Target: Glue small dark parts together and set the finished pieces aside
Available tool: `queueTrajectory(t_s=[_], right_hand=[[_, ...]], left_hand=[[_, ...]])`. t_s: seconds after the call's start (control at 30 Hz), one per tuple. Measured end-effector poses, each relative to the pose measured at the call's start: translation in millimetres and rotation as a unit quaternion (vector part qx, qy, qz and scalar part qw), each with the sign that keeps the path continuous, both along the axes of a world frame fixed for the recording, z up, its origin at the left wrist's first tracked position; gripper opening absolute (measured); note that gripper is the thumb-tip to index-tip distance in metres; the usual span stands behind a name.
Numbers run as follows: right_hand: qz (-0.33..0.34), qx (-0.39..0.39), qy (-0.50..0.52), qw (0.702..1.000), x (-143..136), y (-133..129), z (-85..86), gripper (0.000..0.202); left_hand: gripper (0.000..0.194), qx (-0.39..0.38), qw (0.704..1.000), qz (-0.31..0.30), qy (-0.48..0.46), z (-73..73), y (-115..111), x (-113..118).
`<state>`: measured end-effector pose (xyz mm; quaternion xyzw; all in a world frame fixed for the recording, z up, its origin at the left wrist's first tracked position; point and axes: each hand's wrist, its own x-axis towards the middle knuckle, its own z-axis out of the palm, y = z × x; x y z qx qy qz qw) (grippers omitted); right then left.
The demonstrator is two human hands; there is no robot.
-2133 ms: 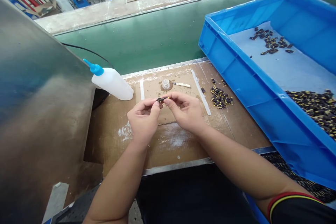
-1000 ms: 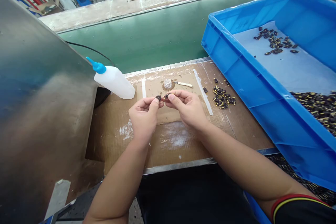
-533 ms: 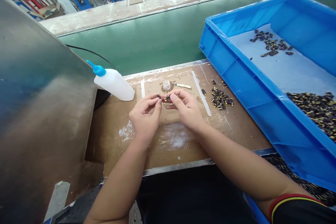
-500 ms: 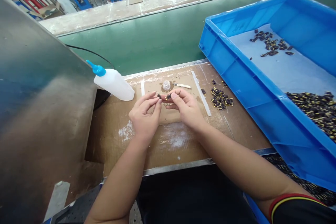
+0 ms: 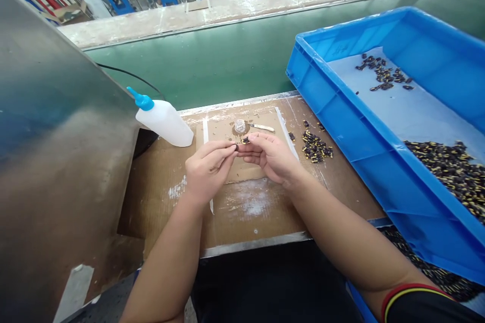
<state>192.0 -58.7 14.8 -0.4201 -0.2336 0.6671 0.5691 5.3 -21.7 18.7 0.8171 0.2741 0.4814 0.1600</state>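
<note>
My left hand pinches a small dark piece between thumb and fingertips. Against it, my right hand grips a small black-and-yellow part between thumb and forefinger. The two pieces are close together above a taped cardboard sheet; whether they touch I cannot tell. Just beyond the fingers stands a small clear cup on a wet-looking stain. A knife-like tool with a pale handle lies beside it. Right of the sheet is a loose pile of black-and-yellow parts.
A large blue crate on the right holds many more such parts on white lining. A white squeeze bottle with a blue nozzle leans at the left, near a metal panel. A green partition runs behind.
My left fingers have closed in around the dark piece and sit slightly lower. My right hand has turned a little, its fingers now under the part. The view has shifted slightly.
</note>
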Motion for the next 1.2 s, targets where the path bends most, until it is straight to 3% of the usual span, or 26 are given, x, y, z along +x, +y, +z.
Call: queueTrajectory(t_s=[0.13, 0.27, 0.37, 0.43, 0.57, 0.73, 0.8, 0.9, 1.03, 1.2], right_hand=[[0.013, 0.002, 0.022, 1.0, -0.3, 0.3, -0.8, 0.026], [-0.022, 0.003, -0.006, 1.0, 1.7, 3.1, -4.6, 0.03], [-0.082, 0.046, -0.094, 0.991, 12.3, 5.9, -5.9, 0.037], [-0.121, 0.096, -0.243, 0.958, 25.2, 7.8, -6.4, 0.034], [-0.123, 0.109, -0.55, 0.818, 59.5, 12.2, -9.6, 0.018], [-0.156, 0.037, -0.67, 0.725, 109.2, 9.1, -10.4, 0.022], [-0.151, 0.024, -0.69, 0.707, 126.1, 4.2, -8.5, 0.019], [-0.082, -0.003, -0.702, 0.708, 138.8, -1.8, -7.4, 0.012], [-0.009, -0.023, -0.701, 0.712, 135.3, -2.1, -10.9, 0.009], [0.007, -0.026, -0.717, 0.697, 131.6, 0.9, -15.4, 0.01]], left_hand=[[0.009, -0.185, 0.974, 0.024, -0.129, 1.7, -11.2, 8.5], [0.016, -0.377, 0.895, 0.007, -0.239, -5.3, -12.5, 15.4], [0.02, -0.447, 0.844, -0.007, -0.295, -10.0, -8.7, 17.1], [0.022, -0.466, 0.827, -0.004, -0.313, -10.3, -6.2, 16.8], [0.026, -0.475, 0.816, 0.01, -0.33, -6.9, -3.4, 15.0], [0.026, -0.47, 0.808, 0.014, -0.354, -5.7, -1.8, 14.1], [0.027, -0.478, 0.799, 0.014, -0.364, -5.1, -1.6, 14.9], [0.028, -0.493, 0.782, 0.014, -0.38, -2.8, -1.7, 16.3], [0.027, -0.508, 0.762, -0.001, -0.4, 0.5, -1.4, 16.0], [0.026, -0.534, 0.738, -0.037, -0.411, 5.4, -0.9, 12.5]])
